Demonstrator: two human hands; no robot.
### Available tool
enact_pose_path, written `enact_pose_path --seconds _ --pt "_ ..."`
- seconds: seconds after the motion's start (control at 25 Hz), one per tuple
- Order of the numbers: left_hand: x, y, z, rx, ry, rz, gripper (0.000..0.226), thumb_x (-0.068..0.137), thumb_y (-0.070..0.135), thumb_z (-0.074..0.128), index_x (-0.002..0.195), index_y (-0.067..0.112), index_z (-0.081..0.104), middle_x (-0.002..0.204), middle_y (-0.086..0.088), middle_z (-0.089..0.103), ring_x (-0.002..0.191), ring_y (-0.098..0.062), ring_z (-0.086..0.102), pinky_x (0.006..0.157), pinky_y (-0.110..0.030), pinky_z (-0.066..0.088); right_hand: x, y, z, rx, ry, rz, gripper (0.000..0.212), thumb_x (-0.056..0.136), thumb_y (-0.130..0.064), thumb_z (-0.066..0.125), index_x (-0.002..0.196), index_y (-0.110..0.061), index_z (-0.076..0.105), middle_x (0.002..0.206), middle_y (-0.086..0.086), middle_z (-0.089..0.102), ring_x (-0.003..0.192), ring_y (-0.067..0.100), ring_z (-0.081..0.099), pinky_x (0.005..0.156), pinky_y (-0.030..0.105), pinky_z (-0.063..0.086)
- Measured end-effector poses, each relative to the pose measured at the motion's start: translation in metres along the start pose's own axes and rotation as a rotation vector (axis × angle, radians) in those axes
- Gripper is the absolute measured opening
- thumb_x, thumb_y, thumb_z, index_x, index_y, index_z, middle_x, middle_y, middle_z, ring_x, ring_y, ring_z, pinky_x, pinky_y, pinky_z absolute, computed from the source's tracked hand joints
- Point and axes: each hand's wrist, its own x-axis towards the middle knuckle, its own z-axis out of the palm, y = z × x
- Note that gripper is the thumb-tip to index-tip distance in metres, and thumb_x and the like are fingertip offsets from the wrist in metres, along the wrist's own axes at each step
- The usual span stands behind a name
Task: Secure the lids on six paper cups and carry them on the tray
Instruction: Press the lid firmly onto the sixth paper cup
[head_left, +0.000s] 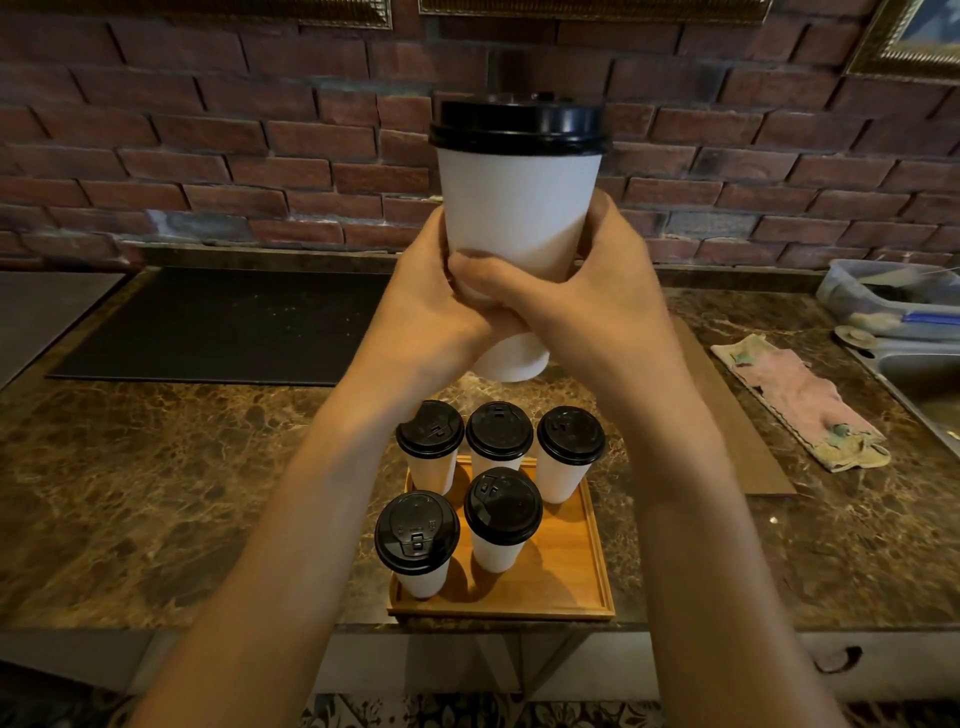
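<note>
Brick wall (208, 156) is running along the back of a brown marbled worktop (156, 467), with gilt frames hanging at the top edge of the view.

Both hands are gripping one white cup (519, 208) and holding it upright in the air, above the far end of the tray. The left hand (431, 306) is curling round the cup's lower left side. The right hand (587, 306) is curling round its lower right side, with its thumb crossing the cup's front and touching the left hand. A black lid (519, 124) is sitting level on the cup's rim.

Below the forearms, a wooden tray (566, 561) is lying at the middle of the worktop's front edge. Five more cups (503, 506) are standing upright on it, each wearing a black lid: three in a row at the tray's far side, two nearer, at its front left corner and front middle.

A black mat (223, 322) is lying toward the worktop's back left. A brown strip (727, 415) is lying to the right of the tray. Beyond it a pink cloth (800, 400) is lying crumpled near the right edge, beside a sink (924, 374). A clear tub (883, 296) is sitting at the back right corner; its contents are too blurred to tell.
</note>
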Motion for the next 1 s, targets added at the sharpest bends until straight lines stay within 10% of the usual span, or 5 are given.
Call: enact_pose_path --seconds 0.6,1.0 --pt "-0.013 -0.001 -0.017 -0.114 -0.269 -0.063 0.056 0.064 0.028 0.077 0.115 0.032 0.052 0.104 0.02 0.067 0.101 -0.003 0.064 0.074 -0.013 0.052 0.003 0.017 -0.017 0.301 -0.368 0.069 0.047 0.074 -0.03 0.073 0.118 -0.028 0.057 0.108 -0.008 0.07 0.103 0.01 0.067 0.079 0.024 0.057" --pt "-0.01 0.0 -0.004 -0.002 -0.015 -0.022 0.064 0.054 0.032 0.08 0.107 0.046 0.046 0.094 0.033 0.063 0.095 0.013 0.06 0.067 -0.006 0.049 0.002 0.003 -0.005 0.074 -0.113 0.002 0.075 0.069 -0.042 0.083 0.132 -0.023 0.047 0.116 -0.009 0.06 0.102 0.006 0.061 0.082 0.031 0.058"
